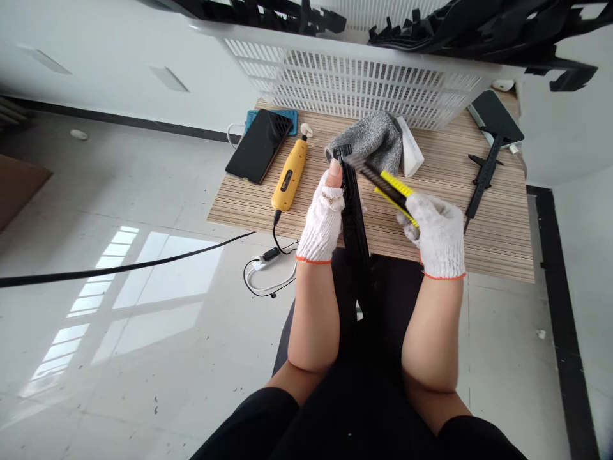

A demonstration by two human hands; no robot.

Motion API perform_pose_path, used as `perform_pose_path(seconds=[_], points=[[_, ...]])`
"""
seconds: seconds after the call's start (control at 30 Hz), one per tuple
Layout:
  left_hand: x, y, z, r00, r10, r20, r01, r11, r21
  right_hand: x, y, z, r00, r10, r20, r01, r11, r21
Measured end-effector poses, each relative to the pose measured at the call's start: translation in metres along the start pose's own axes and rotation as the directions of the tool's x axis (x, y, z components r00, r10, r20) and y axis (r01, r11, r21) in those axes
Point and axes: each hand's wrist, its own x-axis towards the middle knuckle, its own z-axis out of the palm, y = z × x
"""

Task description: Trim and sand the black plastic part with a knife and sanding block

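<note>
My left hand [323, 220], in a white knit glove with the thumb tip bare, is closed around a long black plastic part [355, 217] held upright over the table's near edge. My right hand [438, 233], also gloved, grips a yellow and black utility knife [385, 184]. Its blade end points up-left and reaches the top of the black part, beside my left thumb.
A small wooden table [479, 223] carries a black phone [258, 147], a yellow rotary tool [290, 176] with a cable, a grey glove [376, 137], a white block [410, 153], a black caliper [483, 179] and a second phone [495, 118]. Behind stands a white slatted basket [354, 80] holding black parts.
</note>
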Motion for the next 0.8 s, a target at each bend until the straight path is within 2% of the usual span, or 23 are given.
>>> perform_pose_path(seconds=[0.07, 0.17, 0.3, 0.4, 0.53, 0.67, 0.8], points=[[0.0, 0.0, 0.0, 1.0, -0.001, -0.005, 0.001, 1.0, -0.007, 0.0, 0.0, 0.0, 1.0, -0.005, 0.002, 0.005, 1.0, 0.006], [0.001, -0.001, 0.0, 0.999, -0.027, 0.032, 0.028, 0.999, -0.033, -0.001, 0.0, 0.002, 0.998, -0.025, -0.065, 0.028, 0.999, 0.046], [0.004, -0.005, -0.001, 0.995, -0.057, 0.077, 0.064, 0.993, -0.101, -0.002, -0.001, 0.005, 1.0, 0.001, 0.025, -0.001, 1.0, 0.014], [0.005, -0.006, -0.001, 0.995, -0.062, 0.081, 0.07, 0.993, -0.094, -0.003, -0.001, 0.007, 0.999, -0.016, -0.051, 0.018, 0.998, 0.052], [0.005, -0.007, 0.0, 0.997, -0.034, 0.064, 0.037, 0.998, -0.043, -0.003, 0.0, 0.007, 0.999, 0.014, 0.039, -0.015, 1.0, 0.014], [0.005, -0.009, 0.0, 1.0, -0.009, 0.023, 0.009, 1.0, -0.02, -0.002, 0.0, 0.006, 1.0, 0.005, -0.029, -0.004, 0.998, 0.062], [0.006, -0.01, 0.0, 1.0, 0.003, -0.01, -0.003, 0.999, -0.042, -0.002, -0.001, 0.006, 0.998, 0.042, 0.053, -0.044, 0.999, 0.026]])
